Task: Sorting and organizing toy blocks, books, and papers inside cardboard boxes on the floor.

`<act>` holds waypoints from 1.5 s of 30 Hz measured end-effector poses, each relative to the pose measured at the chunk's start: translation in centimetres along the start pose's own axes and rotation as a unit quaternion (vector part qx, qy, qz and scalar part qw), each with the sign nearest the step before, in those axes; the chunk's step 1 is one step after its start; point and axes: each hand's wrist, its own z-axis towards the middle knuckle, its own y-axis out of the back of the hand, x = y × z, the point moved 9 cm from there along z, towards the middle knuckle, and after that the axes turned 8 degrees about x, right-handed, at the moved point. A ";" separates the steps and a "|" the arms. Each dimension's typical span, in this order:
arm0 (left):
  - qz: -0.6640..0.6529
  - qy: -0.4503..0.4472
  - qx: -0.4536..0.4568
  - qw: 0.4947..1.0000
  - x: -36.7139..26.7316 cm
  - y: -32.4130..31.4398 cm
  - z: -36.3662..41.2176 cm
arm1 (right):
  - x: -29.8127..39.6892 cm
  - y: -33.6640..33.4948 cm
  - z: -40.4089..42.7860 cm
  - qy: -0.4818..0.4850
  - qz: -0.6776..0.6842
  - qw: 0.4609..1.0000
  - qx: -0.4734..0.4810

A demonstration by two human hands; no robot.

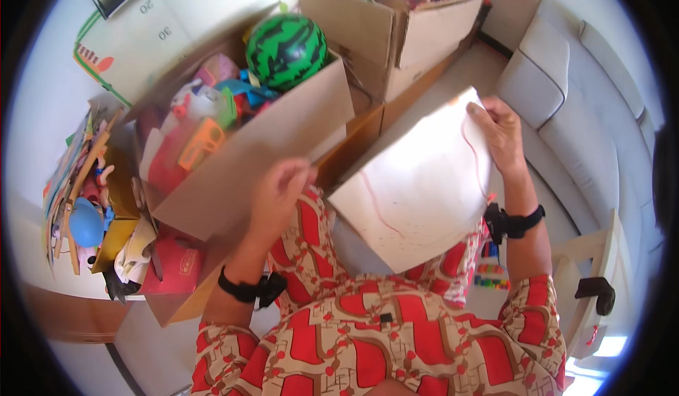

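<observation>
My right hand [499,131] pinches the upper right corner of a flat white sheet [414,184], thumb on top. The sheet looks like stiff paper or a flattened bag; which one I cannot tell. Two thin reddish curved lines cross it, and small dark specks dot its lower part. It is held tilted above my lap. My left hand [281,197] is raised left of the sheet and apart from it, blurred, with fingers curled. Behind that hand stands a long cardboard box [265,157] full of toys, with a watermelon-patterned ball [287,51] on top and an orange plastic toy [201,144] inside.
Another cardboard box [440,30] of toys stands at the back. Stacked papers [74,168], a blue balloon-like object [86,222] and a red bag [172,263] crowd the left. A grey sofa [578,125] lines the right, near a pale wooden chair [594,268].
</observation>
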 end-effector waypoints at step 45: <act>0.160 -0.104 0.138 0.972 -6.9 -4.6 3.6 | 3.8 -11.1 -2.7 -0.129 -0.093 0.940 0.303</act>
